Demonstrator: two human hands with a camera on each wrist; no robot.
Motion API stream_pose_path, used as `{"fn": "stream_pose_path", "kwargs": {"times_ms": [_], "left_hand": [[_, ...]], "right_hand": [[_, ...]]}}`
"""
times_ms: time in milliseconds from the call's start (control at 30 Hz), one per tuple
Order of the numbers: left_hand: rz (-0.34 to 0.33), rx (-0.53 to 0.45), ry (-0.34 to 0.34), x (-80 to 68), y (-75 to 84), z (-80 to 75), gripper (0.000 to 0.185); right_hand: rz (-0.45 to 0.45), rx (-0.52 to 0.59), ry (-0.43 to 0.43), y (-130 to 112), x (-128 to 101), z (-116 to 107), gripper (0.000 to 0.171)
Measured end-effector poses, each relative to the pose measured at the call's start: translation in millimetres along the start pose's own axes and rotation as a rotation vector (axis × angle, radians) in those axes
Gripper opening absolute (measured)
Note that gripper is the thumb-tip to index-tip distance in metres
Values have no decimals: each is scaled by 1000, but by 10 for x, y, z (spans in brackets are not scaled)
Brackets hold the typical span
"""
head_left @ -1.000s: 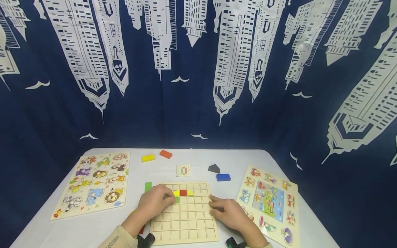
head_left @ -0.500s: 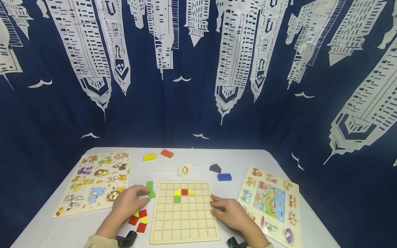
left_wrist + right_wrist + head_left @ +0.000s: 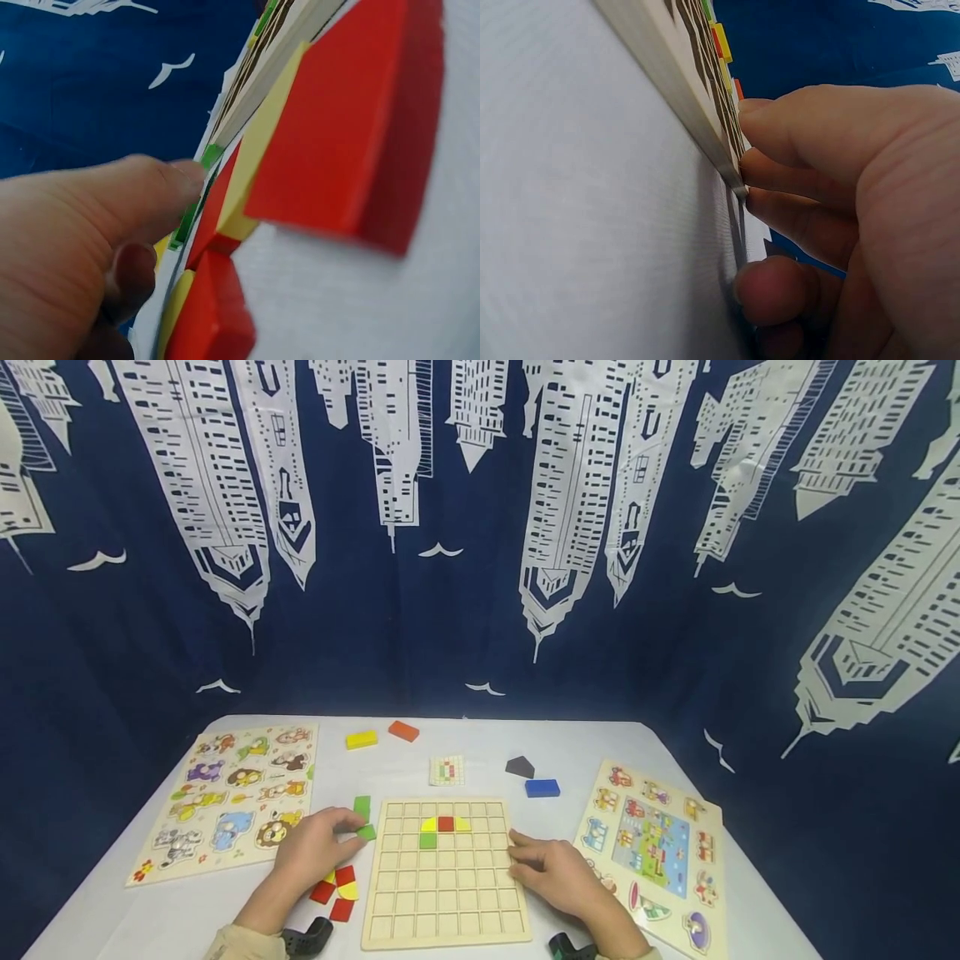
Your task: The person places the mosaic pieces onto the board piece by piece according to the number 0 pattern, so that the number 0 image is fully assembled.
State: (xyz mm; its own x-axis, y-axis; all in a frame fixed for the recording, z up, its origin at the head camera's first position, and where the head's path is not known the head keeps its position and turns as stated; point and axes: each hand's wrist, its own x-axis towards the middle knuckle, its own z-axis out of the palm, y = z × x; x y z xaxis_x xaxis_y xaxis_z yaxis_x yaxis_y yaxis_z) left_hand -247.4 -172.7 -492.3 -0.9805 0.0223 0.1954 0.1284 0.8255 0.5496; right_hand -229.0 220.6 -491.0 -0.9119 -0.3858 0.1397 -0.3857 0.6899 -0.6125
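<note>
Left fingers (image 3: 146, 187) at green block (image 3: 211, 155); red blocks (image 3: 322, 135), yellow blocks (image 3: 259, 146) close by; wooden board (image 3: 277, 67) beyond.

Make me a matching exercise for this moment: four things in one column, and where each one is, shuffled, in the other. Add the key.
Things
1. Left hand
2. Right hand
3. Blue block
4. Red tile on the board

Places
A. Close to the dark five-sided piece
B. Between two yellow pieces
C. With its fingertips at the smaller loose green tile
D. At the board's right-hand edge

Right pairs
1-C, 2-D, 3-A, 4-B
</note>
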Motion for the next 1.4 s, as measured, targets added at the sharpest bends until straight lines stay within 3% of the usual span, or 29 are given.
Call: {"fn": "stream_pose_path", "kwargs": {"times_ms": [200, 367, 633, 867, 1067, 1400], "left_hand": [[12, -18, 22, -40, 91, -49, 25], [7, -47, 19, -115, 302, -73, 24], [114, -140, -56, -308, 666, 230, 19], [200, -99, -113, -304, 619, 427, 14], [259, -93, -62, -283, 596, 462, 11], [202, -68, -32, -264, 616, 472, 10]], "right_hand": [[1, 0, -1, -1, -3, 3, 32], [0, -5, -1, 0, -3, -1, 32], [0, -9, -2, -7, -4, -2, 32], [-2, -19, 6, 15, -3, 8, 32], [-5, -22, 13, 6, 10, 0, 31], [-12, -8, 1, 2, -3, -3, 31]]}}
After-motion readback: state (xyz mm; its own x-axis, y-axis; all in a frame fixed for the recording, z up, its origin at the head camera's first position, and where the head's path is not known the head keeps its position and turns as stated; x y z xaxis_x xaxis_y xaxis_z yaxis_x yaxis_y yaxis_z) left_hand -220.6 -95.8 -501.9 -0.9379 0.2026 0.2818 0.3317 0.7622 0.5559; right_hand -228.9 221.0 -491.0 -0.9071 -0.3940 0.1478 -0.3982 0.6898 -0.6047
